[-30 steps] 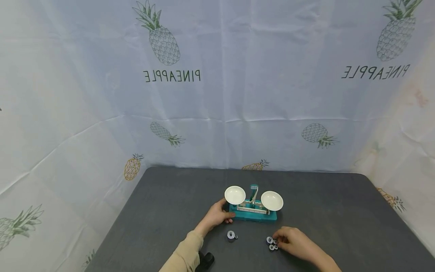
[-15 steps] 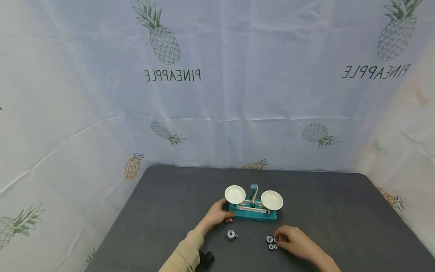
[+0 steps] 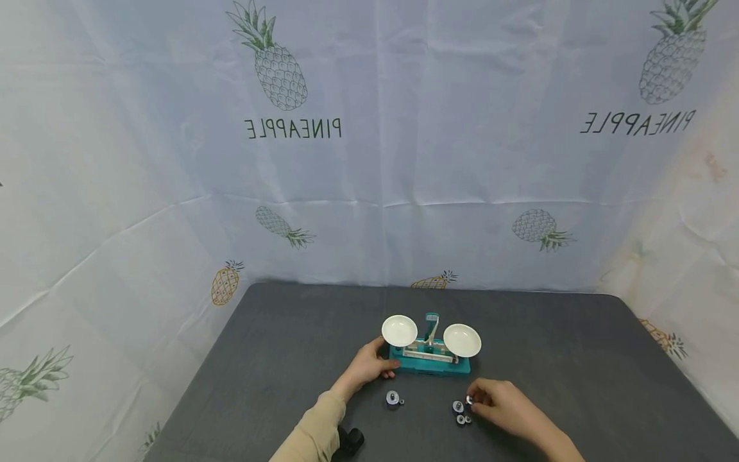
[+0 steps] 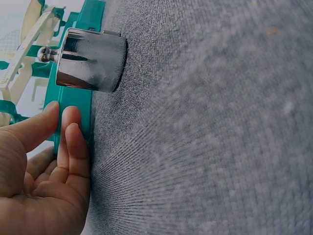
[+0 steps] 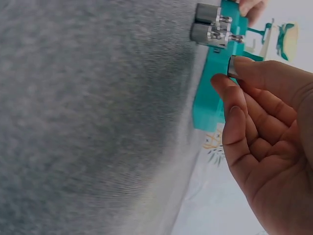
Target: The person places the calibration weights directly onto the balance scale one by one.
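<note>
The left hand [image 3: 366, 366] grips the scale [image 3: 430, 366] at its lower left end, the scale standing upright on the table [image 3: 288, 340], while the right hand [image 3: 502, 404] pinches a small weight [image 3: 469, 400] just beside three weights [image 3: 458, 407] in front of the scale, two other weights [image 3: 392, 399] standing nearer the left hand.

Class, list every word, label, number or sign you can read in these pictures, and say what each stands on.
"PINEAPPLE", mirror-reversed, upper left on the cloth backdrop.
"PINEAPPLE", mirror-reversed, upper right on the same cloth.
Balance: any marks on its beam or post top are too small to read.
Metal weights: no lettering can be made out.
</note>
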The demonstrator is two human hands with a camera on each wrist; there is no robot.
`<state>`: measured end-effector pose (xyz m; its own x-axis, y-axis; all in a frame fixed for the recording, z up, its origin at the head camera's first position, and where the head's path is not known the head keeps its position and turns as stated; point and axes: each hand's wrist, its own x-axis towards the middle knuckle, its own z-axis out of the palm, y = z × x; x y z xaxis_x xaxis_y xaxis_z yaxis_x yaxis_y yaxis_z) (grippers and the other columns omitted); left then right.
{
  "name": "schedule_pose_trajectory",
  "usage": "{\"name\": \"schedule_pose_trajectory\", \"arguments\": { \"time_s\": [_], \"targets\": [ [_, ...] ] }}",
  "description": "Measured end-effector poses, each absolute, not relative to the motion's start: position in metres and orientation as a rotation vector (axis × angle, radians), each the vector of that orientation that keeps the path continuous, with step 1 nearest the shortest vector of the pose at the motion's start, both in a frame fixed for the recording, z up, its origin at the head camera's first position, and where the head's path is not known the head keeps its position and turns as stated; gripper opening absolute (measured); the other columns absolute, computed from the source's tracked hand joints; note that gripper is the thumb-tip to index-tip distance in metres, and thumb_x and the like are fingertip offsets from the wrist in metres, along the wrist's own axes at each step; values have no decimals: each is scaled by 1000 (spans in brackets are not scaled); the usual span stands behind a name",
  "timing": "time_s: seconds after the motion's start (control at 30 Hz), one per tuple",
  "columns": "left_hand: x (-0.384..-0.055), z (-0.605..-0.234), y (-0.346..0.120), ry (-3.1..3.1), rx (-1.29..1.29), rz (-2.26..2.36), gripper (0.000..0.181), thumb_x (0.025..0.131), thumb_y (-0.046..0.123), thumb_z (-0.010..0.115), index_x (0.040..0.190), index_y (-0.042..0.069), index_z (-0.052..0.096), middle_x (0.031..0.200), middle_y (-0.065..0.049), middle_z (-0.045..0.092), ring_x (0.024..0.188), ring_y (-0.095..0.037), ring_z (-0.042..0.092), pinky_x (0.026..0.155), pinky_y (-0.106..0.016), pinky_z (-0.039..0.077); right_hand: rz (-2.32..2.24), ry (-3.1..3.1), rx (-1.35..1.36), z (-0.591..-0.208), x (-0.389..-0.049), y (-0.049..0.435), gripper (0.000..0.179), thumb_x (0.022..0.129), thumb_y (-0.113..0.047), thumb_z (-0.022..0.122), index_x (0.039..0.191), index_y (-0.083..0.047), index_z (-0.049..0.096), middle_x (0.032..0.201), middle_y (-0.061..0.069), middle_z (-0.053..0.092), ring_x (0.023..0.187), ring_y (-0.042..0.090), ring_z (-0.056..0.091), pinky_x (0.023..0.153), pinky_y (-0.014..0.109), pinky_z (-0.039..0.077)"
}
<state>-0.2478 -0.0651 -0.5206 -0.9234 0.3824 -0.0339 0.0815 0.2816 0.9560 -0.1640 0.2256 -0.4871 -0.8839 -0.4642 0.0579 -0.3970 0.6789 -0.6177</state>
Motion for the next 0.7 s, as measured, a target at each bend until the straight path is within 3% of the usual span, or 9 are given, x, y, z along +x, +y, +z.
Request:
{"name": "schedule_pose_trajectory", "arguments": {
  "time_s": [0.17, 0.3, 0.47, 0.7],
  "targets": [
    [-248, -521, -67, 2284, 477, 1706, 68, 81, 17, 72, 136, -6, 39, 61, -8, 66, 52, -8, 61, 51, -28, 53, -1031, 2785, -703, -480, -164, 223, 10, 84, -14, 66, 93, -10, 64, 80, -7, 63, 63, -7, 49, 52, 19, 43],
    [-249, -521, -64, 2305, 394, 1683, 68, 80, 12, 71, 137, -5, 38, 65, -18, 67, 51, -12, 61, 52, -29, 53, -1081, 2824, -644, -474, -164, 220, 11, 85, -18, 66, 94, -13, 63, 76, -10, 58, 61, -6, 45, 51, 18, 41],
    [-249, -522, -62, 2337, 374, 1666, 64, 81, 6, 69, 136, -7, 38, 70, -29, 65, 54, -27, 63, 53, -37, 53, -1151, 2877, -602, -466, -166, 216, 11, 85, -17, 67, 94, -14, 63, 77, -10, 57, 62, -5, 45, 51, 18, 41],
    [-247, -518, -63, 2324, 360, 1673, 66, 81, 8, 70, 137, -5, 38, 67, -22, 66, 52, -16, 61, 52, -31, 53, -1208, 3006, -460, -456, -171, 210, 13, 82, -13, 70, 93, -14, 64, 74, -9, 58, 62, -4, 45, 53, 18, 42]
  ]
}}
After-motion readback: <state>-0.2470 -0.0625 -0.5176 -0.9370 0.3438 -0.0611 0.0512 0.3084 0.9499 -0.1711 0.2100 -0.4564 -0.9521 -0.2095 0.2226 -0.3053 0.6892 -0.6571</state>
